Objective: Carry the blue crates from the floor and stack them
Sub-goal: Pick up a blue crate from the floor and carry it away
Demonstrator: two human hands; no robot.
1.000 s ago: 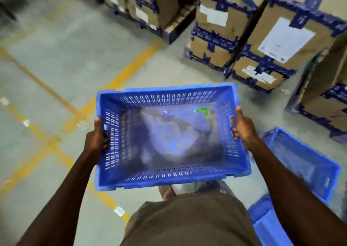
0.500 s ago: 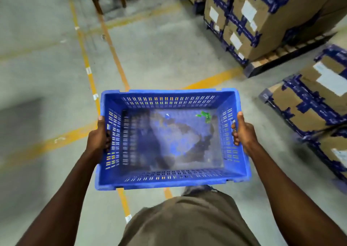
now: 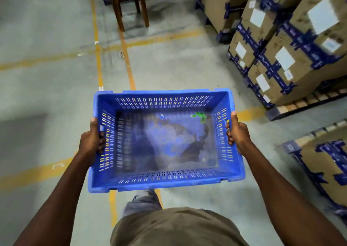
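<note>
I hold one blue crate (image 3: 165,95) level in front of my waist, above the floor. It has slotted walls and a dusty, scuffed bottom with a small green scrap near its far right corner. My left hand (image 3: 93,137) grips the left short wall, thumb over the rim. My right hand (image 3: 236,133) grips the right short wall the same way. No other blue crate is in view.
Stacked cardboard boxes (image 3: 293,44) with blue tape sit on pallets along the right side. A wooden chair (image 3: 129,1) stands straight ahead at the top. Yellow floor lines (image 3: 129,71) cross the grey concrete floor. Another taped box (image 3: 326,163) lies close at my right.
The view has swung left while I carry the crate: the blue crates on the floor at the right have left the view, the boxes slid right, and the chair has come into sight.
</note>
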